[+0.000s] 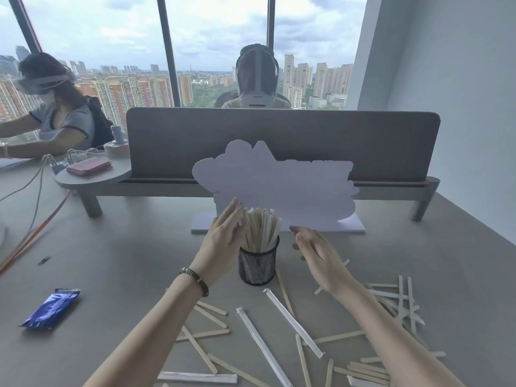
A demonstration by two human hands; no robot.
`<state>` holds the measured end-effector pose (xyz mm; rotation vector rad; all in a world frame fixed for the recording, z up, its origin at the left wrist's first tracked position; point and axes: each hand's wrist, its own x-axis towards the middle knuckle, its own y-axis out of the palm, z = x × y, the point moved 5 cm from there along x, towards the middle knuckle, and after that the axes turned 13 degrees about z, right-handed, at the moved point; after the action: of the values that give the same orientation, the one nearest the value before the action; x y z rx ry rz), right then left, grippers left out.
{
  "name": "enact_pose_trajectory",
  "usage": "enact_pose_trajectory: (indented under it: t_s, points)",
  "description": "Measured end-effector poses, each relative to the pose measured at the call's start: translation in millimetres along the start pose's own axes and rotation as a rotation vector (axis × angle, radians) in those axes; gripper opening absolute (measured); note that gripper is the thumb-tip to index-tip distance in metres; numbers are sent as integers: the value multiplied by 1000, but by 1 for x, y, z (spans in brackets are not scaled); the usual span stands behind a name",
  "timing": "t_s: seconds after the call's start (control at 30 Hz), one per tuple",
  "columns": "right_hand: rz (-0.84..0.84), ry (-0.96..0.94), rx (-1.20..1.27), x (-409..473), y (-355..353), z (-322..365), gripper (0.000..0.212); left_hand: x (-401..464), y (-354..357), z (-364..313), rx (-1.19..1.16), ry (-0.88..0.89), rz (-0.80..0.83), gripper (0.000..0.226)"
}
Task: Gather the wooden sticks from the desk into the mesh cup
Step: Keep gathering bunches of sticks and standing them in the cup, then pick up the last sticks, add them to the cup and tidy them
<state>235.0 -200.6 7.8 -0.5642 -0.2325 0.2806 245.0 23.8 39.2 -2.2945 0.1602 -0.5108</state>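
— Nearest us, pale wooden sticks (207,334) and paper-wrapped ones are lying scattered on the grey worktop (117,263).

— We're holding our left hand (223,236), fingers straight, against the sticks standing in the black mesh cup (258,265); our right hand (318,255) is hovering beside it, relaxed, holding nothing. No writing is reading clearly.

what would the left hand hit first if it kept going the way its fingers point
Likely the white cutout sign behind the mesh cup; the left hand points up and away, alongside the sticks in the cup. Depth is unclear.
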Motion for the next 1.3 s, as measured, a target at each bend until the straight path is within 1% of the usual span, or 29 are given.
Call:
enact_pose_trajectory:
  t_s: [0.1,0.2,0.3,0.37,0.43,0.5,0.53,0.6,0.67,0.7,0.77,0.83,0.9,1.03,1.1,1.13,1.17,1.2,1.23,1.3]
  points:
    - [16,10,16,-1,3,-3,63,-2,6,0,20,28,46,46]
    - [10,13,20,-3,4,-4,50,-3,6,1,-1,11,70,47]
    - [-22,67,-45,-4,-1,-5,37,-7,10,-3,-45,-9,145,58]
    - [-14,150,-151,-5,-7,-13,35,-13,8,0,-167,-31,175,66]
    - [32,271,-301,-10,-13,-24,40,-21,6,3,-269,-75,159,72]
    - [65,406,-476,-20,-21,-36,41,-28,4,11,-344,-167,118,68]
    - [85,458,-545,-25,-24,-42,41,-31,3,19,-336,-229,100,62]
    - [160,536,-620,-33,-26,-53,44,-41,7,38,-241,-377,157,50]
    - [244,555,-641,-43,-22,-62,49,-53,10,56,-134,-514,244,41]
    - [270,540,-651,-47,-20,-64,49,-59,12,61,-105,-582,295,39]
    - [285,514,-690,-56,-14,-65,52,-70,17,59,-51,-649,364,45]
    - [287,528,-684,-64,-10,-60,59,-80,22,46,52,-669,426,45]
    - [306,543,-645,-72,-4,-55,63,-90,26,38,149,-639,485,51]
    - [344,437,-497,-88,5,-36,66,-108,33,33,58,-619,516,76]
    - [310,377,-448,-99,2,-27,68,-115,35,26,45,-614,555,96]
    - [267,366,-449,-105,-2,-23,72,-119,35,20,81,-602,593,101]
    - [216,376,-473,-110,-9,-21,74,-122,34,16,155,-574,650,99]
    - [168,403,-511,-115,-15,-20,72,-126,31,10,275,-539,714,96]
    - [125,453,-552,-121,-21,-22,68,-129,25,8,387,-506,762,95]
    - [80,600,-619,-133,-32,-27,65,-137,15,10,494,-500,832,96]
